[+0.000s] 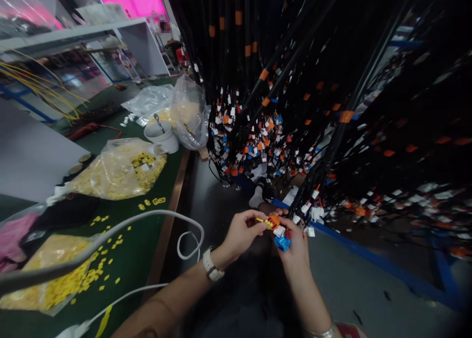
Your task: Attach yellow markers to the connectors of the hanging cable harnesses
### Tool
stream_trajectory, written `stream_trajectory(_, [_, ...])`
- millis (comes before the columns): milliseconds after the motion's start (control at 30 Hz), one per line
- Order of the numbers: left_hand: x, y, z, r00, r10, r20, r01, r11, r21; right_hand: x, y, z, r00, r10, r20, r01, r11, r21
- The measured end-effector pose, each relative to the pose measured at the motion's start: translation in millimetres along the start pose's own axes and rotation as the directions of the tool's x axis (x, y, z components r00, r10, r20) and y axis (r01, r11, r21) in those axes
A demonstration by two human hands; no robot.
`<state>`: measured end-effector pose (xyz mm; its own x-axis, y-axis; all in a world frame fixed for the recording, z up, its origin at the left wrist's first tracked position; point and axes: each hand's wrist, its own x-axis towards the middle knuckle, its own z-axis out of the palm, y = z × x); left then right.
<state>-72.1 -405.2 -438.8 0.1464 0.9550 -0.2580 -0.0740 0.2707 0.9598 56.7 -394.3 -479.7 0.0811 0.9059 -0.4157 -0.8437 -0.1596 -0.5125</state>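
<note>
My left hand (pixel 241 232), with a white watch (pixel 213 265) on its wrist, pinches a small yellow connector piece (pixel 262 223). That piece meets an orange connector (pixel 273 222), and whether it is seated there I cannot tell. My right hand (pixel 297 244) is closed around the orange connector and its cable end. Beside its fingers hang a blue connector (pixel 282 243) and a white label (pixel 279 231). The cable comes from a black cable bundle (pixel 313 185) on the right.
Many black cables (pixel 250 82) with tagged ends hang in front. To the left is a green-topped table (pixel 132 249) with a bag of yellow parts (pixel 114 173), loose yellow pieces (pixel 92 274), a white mug (pixel 164 137) and a grey hose (pixel 147 214). A blue rail (pixel 383 264) runs low at right.
</note>
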Motion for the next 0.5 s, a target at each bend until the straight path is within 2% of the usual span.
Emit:
stream_trajectory(200, [0.4, -1.7, 0.1, 0.998, 0.068, 0.018, -0.069, 0.992, 0.103, -1.9, 2.0, 3.2, 0.999, -0.049, 0.012, 0.050, 0.999, -0.019])
stream_trajectory(500, [-0.3, 2.0, 0.4, 0.990, 0.134, -0.039, -0.121, 0.964, 0.237, -7.7, 2.9, 8.1, 0.998, -0.064, 0.030, 0.065, 0.996, -0.059])
